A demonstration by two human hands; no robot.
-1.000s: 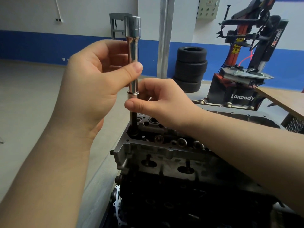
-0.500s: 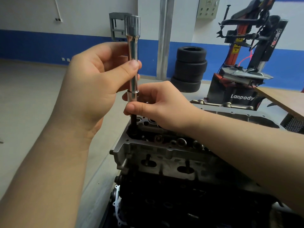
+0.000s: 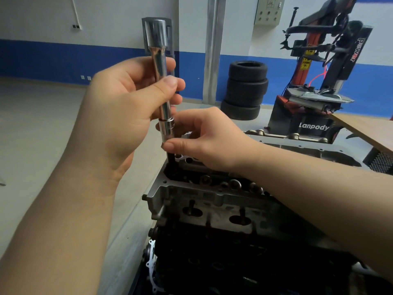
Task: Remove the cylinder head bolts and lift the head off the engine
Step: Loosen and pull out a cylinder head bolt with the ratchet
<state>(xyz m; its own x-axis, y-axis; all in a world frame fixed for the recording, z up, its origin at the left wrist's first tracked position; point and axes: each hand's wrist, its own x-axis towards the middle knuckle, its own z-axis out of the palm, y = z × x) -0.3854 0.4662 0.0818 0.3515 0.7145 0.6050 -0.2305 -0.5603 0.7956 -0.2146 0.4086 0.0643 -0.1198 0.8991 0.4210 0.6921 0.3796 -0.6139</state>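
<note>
A grey aluminium cylinder head [image 3: 212,199] sits on a dark engine block [image 3: 234,262]. A chrome socket extension [image 3: 160,67] stands upright over the head's far left corner, with a socket [image 3: 168,130] on its lower end. Below it a dark bolt shank [image 3: 171,161] rises out of a hole in the head. My left hand [image 3: 121,116] grips the extension's shaft between thumb and fingers. My right hand [image 3: 204,137] pinches the socket's lower end where it meets the bolt.
A stack of three tyres [image 3: 244,90] stands by a metal pillar [image 3: 212,50]. A tyre changer machine [image 3: 314,81] is at the right. A metal pan [image 3: 308,150] lies behind the engine, and a wooden board [image 3: 370,130] juts in from the right.
The extension, socket and bolt have risen slightly out of the head. My left hand's thumb has shifted on the shaft. My right hand stays pinched at the socket's base.
</note>
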